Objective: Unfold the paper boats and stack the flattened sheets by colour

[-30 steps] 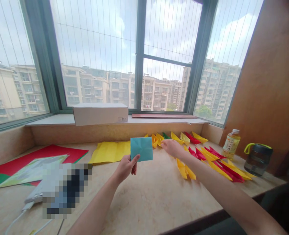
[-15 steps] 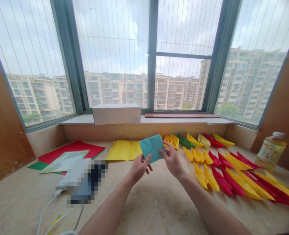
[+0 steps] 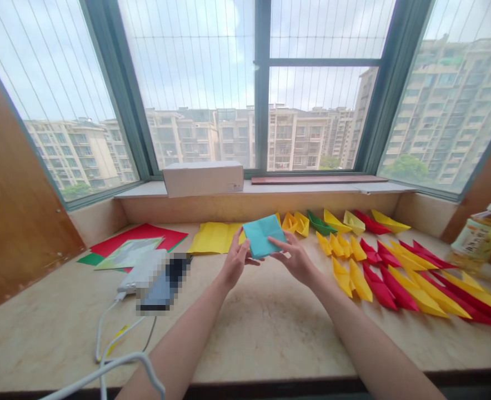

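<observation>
A folded square of light-blue paper is held up above the counter, tilted toward me. My left hand grips its left edge, thumb in front and fingers behind. On the right side my right hand pinches it, with a finger lying across the front face and others at the edge and underneath. Behind the blue paper lies a creased yellow sheet, partly covered by my left hand. Just right of my hands stand folded paper boats, among them a yellow one and a green one.
Rows of yellow and red paper boats fill the counter's right side, near a drink bottle. To the left lie red sheets, a white power bank, a blurred phone and cables. A white box sits on the sill.
My view has tilted down, bringing the counter's front edge in. The blue paper is turned to a more level angle, and my right finger now lies across its face.
</observation>
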Demonstrator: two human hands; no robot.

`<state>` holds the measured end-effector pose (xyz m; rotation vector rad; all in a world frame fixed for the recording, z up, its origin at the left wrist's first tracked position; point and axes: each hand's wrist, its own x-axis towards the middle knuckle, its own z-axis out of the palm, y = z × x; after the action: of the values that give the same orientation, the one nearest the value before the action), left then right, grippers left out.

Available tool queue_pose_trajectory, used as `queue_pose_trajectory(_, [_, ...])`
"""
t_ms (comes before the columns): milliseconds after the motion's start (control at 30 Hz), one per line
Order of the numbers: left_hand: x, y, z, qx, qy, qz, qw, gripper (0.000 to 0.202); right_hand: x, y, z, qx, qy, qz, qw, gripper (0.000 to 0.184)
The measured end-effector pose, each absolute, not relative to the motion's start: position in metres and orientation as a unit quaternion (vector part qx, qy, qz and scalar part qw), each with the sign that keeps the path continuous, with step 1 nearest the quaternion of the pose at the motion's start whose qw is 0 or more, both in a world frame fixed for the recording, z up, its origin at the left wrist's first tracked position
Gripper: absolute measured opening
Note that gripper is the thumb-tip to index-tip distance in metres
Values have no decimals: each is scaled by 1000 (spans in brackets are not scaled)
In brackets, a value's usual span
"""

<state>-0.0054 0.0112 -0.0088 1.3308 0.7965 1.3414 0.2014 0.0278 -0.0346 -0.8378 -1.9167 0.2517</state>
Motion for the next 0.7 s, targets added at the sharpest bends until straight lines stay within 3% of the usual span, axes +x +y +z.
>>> queue_pose_trajectory(133, [-8, 15, -11, 565, 328, 559, 511, 79, 203, 29, -34, -339, -782, 89, 515, 35])
queue_pose_trajectory(267, [-10, 22, -19, 624, 311, 567, 438, 82, 202, 27, -31, -324, -782, 85, 526, 31])
queue_pose_trajectory(500, [-17, 29, -20, 706, 328, 568, 265, 31, 203, 19, -20, -308, -775, 121, 539, 30])
queue_pose_trajectory(700, [-15, 28, -16, 751, 276, 549, 240, 30, 201, 16, -13, -334, -710, 200, 587, 31])
